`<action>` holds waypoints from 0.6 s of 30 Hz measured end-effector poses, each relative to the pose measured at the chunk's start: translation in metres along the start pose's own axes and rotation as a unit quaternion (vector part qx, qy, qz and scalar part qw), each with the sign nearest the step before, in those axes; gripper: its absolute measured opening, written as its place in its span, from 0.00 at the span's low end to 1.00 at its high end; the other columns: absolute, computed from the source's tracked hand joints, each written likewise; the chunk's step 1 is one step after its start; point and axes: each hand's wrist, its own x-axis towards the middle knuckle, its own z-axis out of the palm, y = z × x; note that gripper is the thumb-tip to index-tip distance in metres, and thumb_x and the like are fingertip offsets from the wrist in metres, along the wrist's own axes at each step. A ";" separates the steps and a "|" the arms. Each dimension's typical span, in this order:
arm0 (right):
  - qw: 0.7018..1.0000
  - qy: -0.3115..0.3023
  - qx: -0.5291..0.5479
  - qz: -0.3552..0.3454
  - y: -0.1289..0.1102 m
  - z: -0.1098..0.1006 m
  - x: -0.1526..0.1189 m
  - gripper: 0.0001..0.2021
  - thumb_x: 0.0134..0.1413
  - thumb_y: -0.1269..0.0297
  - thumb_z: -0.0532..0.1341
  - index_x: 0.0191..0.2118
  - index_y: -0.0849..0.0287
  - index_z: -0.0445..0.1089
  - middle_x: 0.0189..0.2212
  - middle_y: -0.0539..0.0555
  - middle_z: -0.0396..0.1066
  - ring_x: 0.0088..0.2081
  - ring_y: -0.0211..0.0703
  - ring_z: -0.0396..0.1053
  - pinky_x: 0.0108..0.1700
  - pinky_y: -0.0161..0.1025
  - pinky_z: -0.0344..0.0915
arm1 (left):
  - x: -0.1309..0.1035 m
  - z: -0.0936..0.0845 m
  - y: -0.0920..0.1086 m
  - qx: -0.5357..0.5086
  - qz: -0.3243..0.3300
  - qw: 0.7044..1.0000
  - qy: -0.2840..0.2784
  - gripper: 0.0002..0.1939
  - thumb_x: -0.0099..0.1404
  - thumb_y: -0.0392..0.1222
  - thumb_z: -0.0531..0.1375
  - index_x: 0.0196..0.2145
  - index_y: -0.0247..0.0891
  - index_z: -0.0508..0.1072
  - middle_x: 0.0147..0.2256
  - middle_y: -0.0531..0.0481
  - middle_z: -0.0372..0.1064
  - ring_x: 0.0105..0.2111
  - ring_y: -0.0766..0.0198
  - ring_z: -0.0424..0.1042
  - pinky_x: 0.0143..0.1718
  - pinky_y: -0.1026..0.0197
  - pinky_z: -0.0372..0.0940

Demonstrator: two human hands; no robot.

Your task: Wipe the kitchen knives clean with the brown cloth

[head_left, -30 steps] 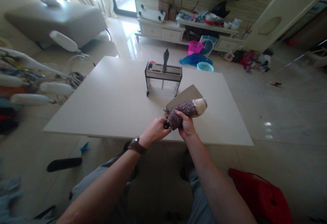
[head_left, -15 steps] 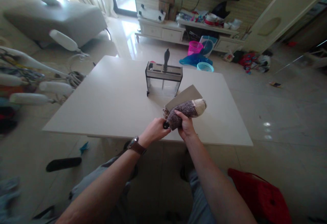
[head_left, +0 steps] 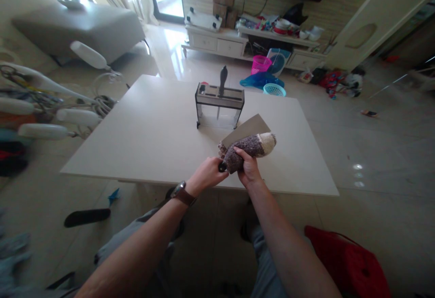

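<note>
My left hand (head_left: 209, 174) is closed around the black handle (head_left: 222, 167) of a cleaver near the table's front edge. The cleaver's broad grey blade (head_left: 249, 128) points up and to the right over the white table (head_left: 142, 134). My right hand (head_left: 249, 168) grips a brown speckled, fuzzy-looking cloth item (head_left: 249, 146) with a cream end, perhaps a sock. It lies along the near side of the blade and hides part of it. Small brownish lumps (head_left: 222, 148) show beside the blade's base. Beyond the blade stands a knife block (head_left: 220, 96) with clear sides, one black-handled tool upright in it.
Past the table are a pink basket (head_left: 261, 64), a light blue basket (head_left: 274, 90) and a cluttered low cabinet (head_left: 231, 47). White padded arms (head_left: 78, 116) of some stand are near the table's left side. A red bag (head_left: 346, 261) lies on the floor at right.
The whole view has shifted slightly right and down. Both hands keep their grips, and the cleaver and fuzzy item look almost unchanged relative to the table.
</note>
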 end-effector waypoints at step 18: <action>1.000 0.002 0.003 -0.005 -0.001 0.001 -0.001 0.16 0.35 0.72 0.75 0.36 0.62 0.78 0.34 0.51 0.82 0.35 0.43 0.79 0.41 0.39 0.78 | 0.001 0.002 0.000 0.004 0.001 1.000 0.002 0.08 0.58 0.40 0.61 0.23 0.36 0.72 0.21 0.52 0.65 0.22 0.68 0.60 0.25 0.63 0.51</action>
